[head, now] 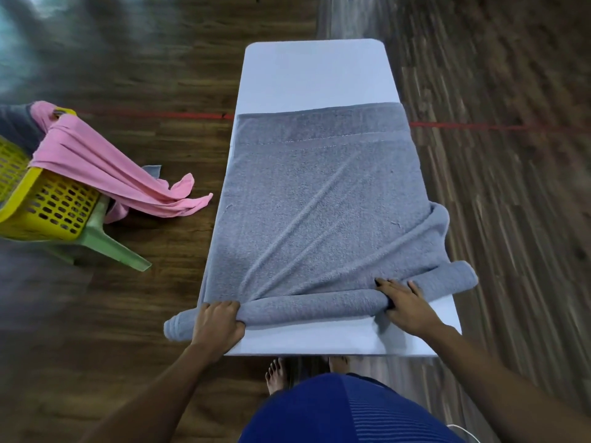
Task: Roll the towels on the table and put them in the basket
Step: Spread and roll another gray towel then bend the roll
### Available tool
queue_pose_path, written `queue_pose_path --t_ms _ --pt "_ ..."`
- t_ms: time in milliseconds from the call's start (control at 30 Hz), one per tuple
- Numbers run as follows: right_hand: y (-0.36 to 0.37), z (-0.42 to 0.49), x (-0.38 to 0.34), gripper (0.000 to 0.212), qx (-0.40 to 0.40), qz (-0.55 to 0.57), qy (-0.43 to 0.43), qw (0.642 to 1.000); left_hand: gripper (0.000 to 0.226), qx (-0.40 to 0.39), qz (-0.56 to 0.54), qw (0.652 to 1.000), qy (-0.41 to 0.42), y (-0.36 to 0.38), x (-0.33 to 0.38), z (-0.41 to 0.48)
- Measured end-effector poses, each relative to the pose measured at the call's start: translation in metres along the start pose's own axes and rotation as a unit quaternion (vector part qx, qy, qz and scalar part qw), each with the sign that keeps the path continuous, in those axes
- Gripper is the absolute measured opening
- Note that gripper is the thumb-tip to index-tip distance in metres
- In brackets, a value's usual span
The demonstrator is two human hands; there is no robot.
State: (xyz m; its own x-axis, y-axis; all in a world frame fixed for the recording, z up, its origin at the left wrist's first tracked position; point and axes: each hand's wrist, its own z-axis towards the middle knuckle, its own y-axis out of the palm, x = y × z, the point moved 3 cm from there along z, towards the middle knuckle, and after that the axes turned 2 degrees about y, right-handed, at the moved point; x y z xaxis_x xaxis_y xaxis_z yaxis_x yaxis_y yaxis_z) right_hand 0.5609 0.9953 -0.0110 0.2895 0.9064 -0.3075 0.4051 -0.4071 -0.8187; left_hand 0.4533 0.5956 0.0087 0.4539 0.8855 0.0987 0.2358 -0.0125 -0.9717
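Grey towel [319, 199], creased, near edge rolled

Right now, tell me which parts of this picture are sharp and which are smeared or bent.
Head view: the grey towel, left hand and right hand are fairly sharp; the wooden floor is streaked with motion blur towards the edges; the white table narrows with distance, wide-angle distortion; the yellow basket is slightly soft.

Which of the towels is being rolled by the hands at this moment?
The grey terry towel spread on the white table. Both hands, left and right, grip its rolled near edge. The pink towel only hangs from the yellow plastic basket, untouched.
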Motion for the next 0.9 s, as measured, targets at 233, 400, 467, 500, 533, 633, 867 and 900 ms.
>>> queue_pose_path --t_ms 233,400,467,500,533,633,867,900 --pt "0.016 -0.036 0.022 0.047 0.132 -0.001 0.032 0.991 0.009 -0.020 0.000 1.000 0.011 0.003 0.023 -0.002" --pt "0.009 -0.050 0.024 0.028 0.133 0.013 0.083 0.988 0.016 -0.032 -0.052 0.998 -0.002 0.002 0.017 0.007" --pt "0.003 -0.046 0.023 0.023 0.096 0.010 0.095 0.991 0.022 -0.069 -0.063 0.996 0.000 0.000 0.012 0.014" --pt "0.000 -0.043 0.024 0.022 0.084 0.009 0.104 0.991 0.023 -0.087 -0.069 0.994 0.001 -0.001 0.010 0.018" --pt "-0.004 -0.040 0.025 0.025 0.085 -0.001 0.116 0.990 0.022 -0.088 -0.078 0.993 -0.004 -0.002 0.008 0.021" --pt "-0.018 -0.035 0.029 0.033 0.203 -0.026 0.131 0.970 0.028 0.058 -0.079 0.994 -0.042 -0.010 0.000 0.025" --pt "0.000 -0.041 0.023 0.057 0.165 -0.049 0.051 0.984 0.063 0.021 0.017 0.997 0.074 0.015 0.013 0.008" --pt "0.003 -0.042 0.022 0.064 0.160 -0.058 0.050 0.984 0.066 -0.005 0.026 0.997 0.070 0.017 0.012 0.010"
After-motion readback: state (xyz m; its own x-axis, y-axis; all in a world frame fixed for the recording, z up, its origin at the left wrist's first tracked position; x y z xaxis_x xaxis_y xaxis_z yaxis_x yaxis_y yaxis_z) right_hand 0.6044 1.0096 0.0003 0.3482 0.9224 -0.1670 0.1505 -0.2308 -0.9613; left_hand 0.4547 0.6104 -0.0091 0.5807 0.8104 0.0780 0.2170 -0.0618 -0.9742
